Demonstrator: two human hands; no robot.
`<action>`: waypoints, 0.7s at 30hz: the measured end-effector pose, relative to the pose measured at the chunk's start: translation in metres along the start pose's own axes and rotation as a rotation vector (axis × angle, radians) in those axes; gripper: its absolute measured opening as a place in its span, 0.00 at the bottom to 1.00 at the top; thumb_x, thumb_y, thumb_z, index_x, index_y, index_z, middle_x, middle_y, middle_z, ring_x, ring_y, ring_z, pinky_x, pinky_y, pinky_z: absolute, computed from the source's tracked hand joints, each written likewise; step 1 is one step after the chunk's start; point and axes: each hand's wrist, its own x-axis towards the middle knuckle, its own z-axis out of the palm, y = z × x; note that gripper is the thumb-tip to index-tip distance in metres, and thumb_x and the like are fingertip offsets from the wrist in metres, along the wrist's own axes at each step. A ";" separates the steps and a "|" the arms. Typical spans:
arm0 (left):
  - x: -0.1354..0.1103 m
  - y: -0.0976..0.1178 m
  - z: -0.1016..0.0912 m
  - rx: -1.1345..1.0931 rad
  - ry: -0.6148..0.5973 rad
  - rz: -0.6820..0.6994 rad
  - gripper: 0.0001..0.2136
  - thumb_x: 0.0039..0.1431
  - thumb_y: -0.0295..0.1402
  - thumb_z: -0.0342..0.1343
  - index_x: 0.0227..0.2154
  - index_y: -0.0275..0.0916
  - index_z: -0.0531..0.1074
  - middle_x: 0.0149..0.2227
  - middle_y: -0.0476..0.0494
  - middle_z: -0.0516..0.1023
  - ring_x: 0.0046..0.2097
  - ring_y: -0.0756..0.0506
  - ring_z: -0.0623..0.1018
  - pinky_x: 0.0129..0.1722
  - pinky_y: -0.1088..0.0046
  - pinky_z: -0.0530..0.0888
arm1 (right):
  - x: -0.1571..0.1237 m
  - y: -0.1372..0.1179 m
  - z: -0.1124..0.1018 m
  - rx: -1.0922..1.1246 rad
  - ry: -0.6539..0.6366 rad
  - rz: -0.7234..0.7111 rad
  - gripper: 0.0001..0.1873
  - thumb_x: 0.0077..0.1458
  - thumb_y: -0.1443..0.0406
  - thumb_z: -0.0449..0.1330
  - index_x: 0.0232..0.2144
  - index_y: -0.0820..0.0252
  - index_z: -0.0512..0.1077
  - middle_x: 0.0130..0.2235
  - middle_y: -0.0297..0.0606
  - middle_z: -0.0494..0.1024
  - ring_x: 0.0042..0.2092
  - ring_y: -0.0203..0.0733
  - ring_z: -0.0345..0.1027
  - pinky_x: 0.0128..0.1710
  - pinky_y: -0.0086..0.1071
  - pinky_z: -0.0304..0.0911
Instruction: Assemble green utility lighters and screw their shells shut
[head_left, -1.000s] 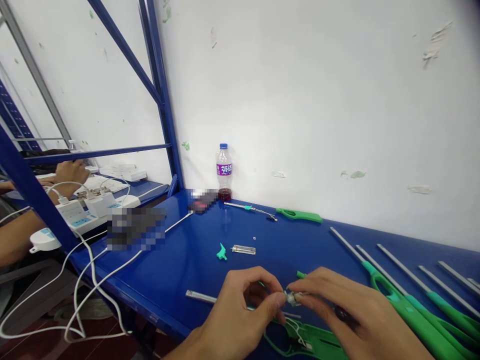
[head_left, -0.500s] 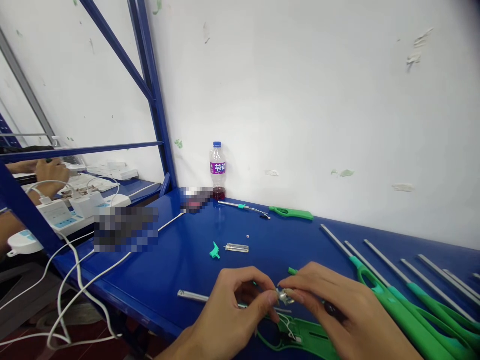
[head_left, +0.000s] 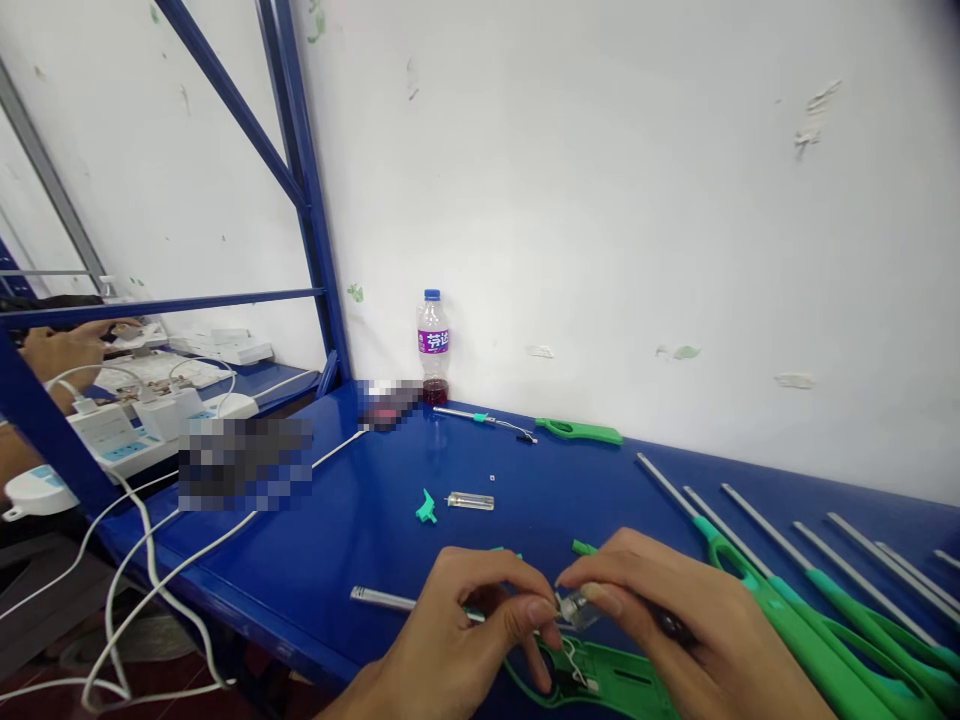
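My left hand [head_left: 480,625] is closed, thumb and forefinger pinching at the left end of a small clear part with a metal-looking fitting [head_left: 576,608]. From the other side, my right hand [head_left: 667,615] grips the same part between thumb and fingers. A dark, rounded handle [head_left: 673,628] shows under the right palm; its far end is hidden. Below both hands lies an open green lighter shell [head_left: 615,675], with white wires [head_left: 576,660] inside its left portion. A metal tube [head_left: 382,599] sticks out to the left from behind my left hand.
Farther back lie a clear fuel tank [head_left: 471,501], a teal trigger [head_left: 426,507], a wired metal rod [head_left: 461,414] and a green shell half [head_left: 581,431]. Several long green lighters [head_left: 795,620] fill the right. A bottle [head_left: 433,350] stands by the wall; white cables [head_left: 289,485] cross the left edge.
The clear part has tilted slightly and shows more between my fingertips. Both hands stay nearly in place. The whole view has shifted a little.
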 end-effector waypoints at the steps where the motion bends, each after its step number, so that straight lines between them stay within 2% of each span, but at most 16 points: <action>1: 0.000 0.000 0.000 0.001 -0.004 0.007 0.28 0.64 0.60 0.64 0.32 0.34 0.81 0.28 0.43 0.80 0.25 0.47 0.84 0.18 0.81 0.62 | 0.000 0.000 0.000 0.000 0.013 -0.007 0.12 0.76 0.60 0.58 0.43 0.42 0.81 0.34 0.26 0.80 0.33 0.33 0.76 0.34 0.23 0.67; 7: -0.001 -0.001 -0.001 0.010 -0.016 0.038 0.27 0.67 0.58 0.62 0.33 0.35 0.80 0.28 0.42 0.82 0.26 0.46 0.84 0.18 0.81 0.62 | -0.002 -0.001 0.002 -0.004 0.058 -0.001 0.10 0.76 0.60 0.59 0.46 0.43 0.81 0.35 0.27 0.82 0.33 0.33 0.77 0.33 0.23 0.67; 16: -0.004 -0.002 -0.001 0.049 -0.011 0.092 0.28 0.68 0.59 0.60 0.30 0.35 0.78 0.26 0.45 0.79 0.25 0.46 0.84 0.18 0.81 0.62 | 0.001 -0.001 0.005 0.005 0.005 0.092 0.14 0.77 0.58 0.56 0.42 0.44 0.82 0.36 0.28 0.82 0.35 0.34 0.77 0.36 0.24 0.67; 21: -0.003 -0.001 -0.002 0.109 0.026 0.136 0.26 0.71 0.57 0.58 0.30 0.36 0.78 0.27 0.46 0.77 0.23 0.48 0.82 0.21 0.79 0.67 | 0.001 -0.001 0.006 -0.022 -0.010 0.116 0.14 0.77 0.57 0.56 0.41 0.43 0.81 0.38 0.27 0.83 0.36 0.35 0.78 0.37 0.24 0.68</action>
